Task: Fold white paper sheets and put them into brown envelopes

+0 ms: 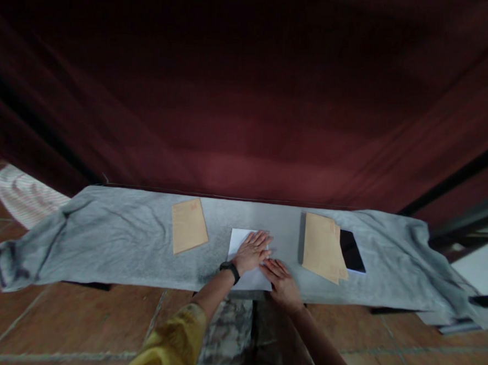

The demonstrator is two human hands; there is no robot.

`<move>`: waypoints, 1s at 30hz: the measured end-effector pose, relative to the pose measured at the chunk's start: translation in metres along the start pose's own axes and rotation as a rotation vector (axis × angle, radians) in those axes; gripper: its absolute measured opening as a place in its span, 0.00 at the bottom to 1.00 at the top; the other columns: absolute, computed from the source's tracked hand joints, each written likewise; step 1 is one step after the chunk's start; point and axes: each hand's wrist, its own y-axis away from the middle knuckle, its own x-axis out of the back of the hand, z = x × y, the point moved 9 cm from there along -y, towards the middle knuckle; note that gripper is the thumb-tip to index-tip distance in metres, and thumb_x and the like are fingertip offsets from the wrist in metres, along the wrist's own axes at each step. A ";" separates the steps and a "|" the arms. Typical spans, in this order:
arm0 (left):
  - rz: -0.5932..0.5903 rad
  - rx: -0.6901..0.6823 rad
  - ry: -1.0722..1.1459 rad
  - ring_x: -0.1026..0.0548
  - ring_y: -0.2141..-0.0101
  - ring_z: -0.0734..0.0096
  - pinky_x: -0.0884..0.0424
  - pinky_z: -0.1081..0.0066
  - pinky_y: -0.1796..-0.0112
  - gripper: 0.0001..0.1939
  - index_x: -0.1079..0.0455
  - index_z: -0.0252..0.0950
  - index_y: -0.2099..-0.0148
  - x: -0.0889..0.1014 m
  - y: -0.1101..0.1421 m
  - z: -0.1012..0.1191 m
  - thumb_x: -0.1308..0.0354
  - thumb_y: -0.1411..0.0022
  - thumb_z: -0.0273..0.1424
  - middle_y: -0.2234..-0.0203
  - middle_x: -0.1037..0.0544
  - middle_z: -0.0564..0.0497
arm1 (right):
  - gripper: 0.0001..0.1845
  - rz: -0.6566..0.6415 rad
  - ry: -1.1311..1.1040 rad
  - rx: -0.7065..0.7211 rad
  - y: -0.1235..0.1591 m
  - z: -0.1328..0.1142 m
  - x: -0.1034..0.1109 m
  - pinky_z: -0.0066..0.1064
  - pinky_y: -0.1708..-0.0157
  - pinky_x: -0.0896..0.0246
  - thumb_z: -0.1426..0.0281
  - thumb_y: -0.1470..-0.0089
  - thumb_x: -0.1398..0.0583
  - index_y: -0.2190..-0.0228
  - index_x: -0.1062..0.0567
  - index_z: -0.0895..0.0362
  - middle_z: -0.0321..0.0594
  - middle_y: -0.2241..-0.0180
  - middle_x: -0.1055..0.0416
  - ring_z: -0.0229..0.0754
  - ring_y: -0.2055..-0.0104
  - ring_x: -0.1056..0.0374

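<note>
A white sheet of paper (pixel 248 281) lies on the grey cloth in front of me, partly covered by my hands. My left hand (pixel 252 253), with a dark band at the wrist, rests flat across the paper with its fingers stretched out. At the paper's right edge my right hand (pixel 282 284) lies palm down, fingers extended and close to the left fingertips. Left of the paper sits a single brown envelope (pixel 189 226). Off to the right are several stacked brown envelopes (pixel 322 245), fanned slightly apart.
A grey cloth (pixel 120 235) covers the long narrow bench. Beside the envelope stack lies a dark flat device (pixel 351 251), like a tablet or phone. A dark red panel (pixel 246 149) rises along the far edge. Tiled floor (pixel 95 322) shows below.
</note>
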 end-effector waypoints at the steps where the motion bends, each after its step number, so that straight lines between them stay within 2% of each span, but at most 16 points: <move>1: 0.016 0.018 -0.008 0.47 0.31 0.62 0.53 0.53 0.33 0.28 0.45 0.43 0.30 0.002 0.001 -0.007 0.60 0.26 0.45 0.31 0.43 0.50 | 0.44 -0.001 -0.002 -0.003 0.000 0.001 -0.001 0.46 0.31 0.52 0.85 0.57 0.47 0.38 0.34 0.51 0.40 0.34 0.40 0.44 0.33 0.43; 5: 0.056 0.156 0.050 0.48 0.31 0.60 0.53 0.52 0.33 0.27 0.43 0.41 0.31 0.017 0.017 -0.041 0.56 0.27 0.44 0.32 0.41 0.48 | 0.43 0.023 -0.029 -0.010 0.001 0.002 0.001 0.47 0.32 0.51 0.85 0.57 0.45 0.39 0.32 0.49 0.38 0.34 0.40 0.45 0.33 0.43; 8: 0.098 0.238 0.208 0.45 0.32 0.59 0.52 0.50 0.33 0.25 0.37 0.42 0.34 0.030 0.045 -0.057 0.51 0.29 0.40 0.33 0.38 0.46 | 0.42 0.087 -0.077 -0.034 0.001 0.004 0.005 0.48 0.33 0.48 0.86 0.56 0.45 0.41 0.30 0.48 0.38 0.36 0.37 0.46 0.35 0.40; 11: 0.076 0.189 0.500 0.37 0.36 0.65 0.49 0.54 0.33 0.20 0.29 0.45 0.40 0.036 0.089 -0.053 0.50 0.31 0.34 0.38 0.30 0.51 | 0.39 0.164 -0.149 -0.084 0.001 0.010 0.009 0.49 0.34 0.44 0.86 0.54 0.46 0.42 0.28 0.48 0.37 0.39 0.32 0.45 0.37 0.37; 13: 0.099 0.227 0.674 0.32 0.39 0.66 0.43 0.56 0.35 0.20 0.25 0.45 0.44 0.042 0.125 -0.054 0.51 0.33 0.29 0.43 0.25 0.51 | 0.35 0.211 -0.195 -0.124 0.001 0.015 0.010 0.49 0.36 0.42 0.84 0.51 0.46 0.44 0.27 0.48 0.38 0.41 0.29 0.45 0.39 0.35; 15: 0.129 0.286 0.745 0.32 0.39 0.65 0.41 0.56 0.36 0.24 0.26 0.45 0.42 0.047 0.156 -0.055 0.49 0.38 0.25 0.42 0.26 0.50 | 0.30 0.250 -0.238 -0.159 0.000 0.020 0.011 0.48 0.38 0.39 0.83 0.48 0.46 0.47 0.24 0.49 0.38 0.44 0.27 0.45 0.41 0.33; 17: 0.112 0.303 0.737 0.34 0.37 0.64 0.43 0.55 0.35 0.26 0.29 0.47 0.40 0.047 0.175 -0.051 0.47 0.39 0.25 0.40 0.28 0.51 | 0.26 0.279 -0.276 -0.181 -0.001 0.024 0.011 0.46 0.39 0.38 0.80 0.45 0.46 0.50 0.22 0.50 0.38 0.46 0.25 0.45 0.43 0.31; 20: 0.162 0.324 0.707 0.35 0.37 0.63 0.43 0.53 0.35 0.24 0.30 0.47 0.39 0.047 0.175 -0.052 0.44 0.37 0.29 0.39 0.29 0.50 | 0.22 0.307 -0.311 -0.192 -0.004 0.028 0.013 0.45 0.42 0.36 0.78 0.42 0.46 0.52 0.21 0.50 0.39 0.49 0.23 0.45 0.45 0.30; 24: 0.325 0.379 0.729 0.32 0.40 0.59 0.37 0.53 0.39 0.13 0.22 0.41 0.52 0.053 0.149 -0.066 0.42 0.37 0.33 0.44 0.24 0.45 | 0.15 0.316 -0.325 -0.171 -0.012 0.028 0.018 0.41 0.48 0.33 0.70 0.37 0.46 0.55 0.21 0.51 0.40 0.55 0.21 0.44 0.52 0.27; 27: 0.358 0.449 0.755 0.25 0.49 0.59 0.31 0.58 0.44 0.08 0.21 0.40 0.61 0.053 0.132 -0.078 0.40 0.39 0.34 0.53 0.19 0.46 | 0.14 0.321 -0.252 -0.247 -0.018 0.034 0.019 0.38 0.54 0.32 0.65 0.35 0.46 0.62 0.20 0.53 0.41 0.62 0.20 0.45 0.58 0.25; 30: 0.380 0.547 0.735 0.22 0.58 0.61 0.29 0.62 0.51 0.08 0.22 0.41 0.66 0.050 0.123 -0.087 0.41 0.39 0.36 0.63 0.18 0.48 | 0.16 0.324 -0.141 -0.348 -0.024 0.039 0.019 0.37 0.56 0.35 0.62 0.34 0.48 0.63 0.22 0.54 0.42 0.64 0.21 0.46 0.59 0.26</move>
